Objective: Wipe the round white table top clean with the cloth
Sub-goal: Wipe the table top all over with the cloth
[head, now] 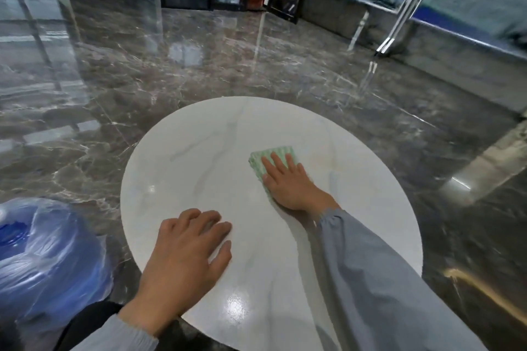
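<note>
Gleaming white table top (pixel 199 179), green cloth (pixel 258 163), dark marble floor (pixel 199 65)

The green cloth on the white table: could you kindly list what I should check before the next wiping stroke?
1. The cloth lies flat under the right hand: ok.
2. The left hand rests on the table top: ok.
3. The yellowish mark right of the cloth is wiped away: not ok.
4. Nothing stands between cloth and mark: ok.
5. The cloth is damp enough: cannot tell.

Cloth (pixel 269 154) mostly under right hand (pixel 288 182); blue bag (pixel 48 251) cropped left.
</note>
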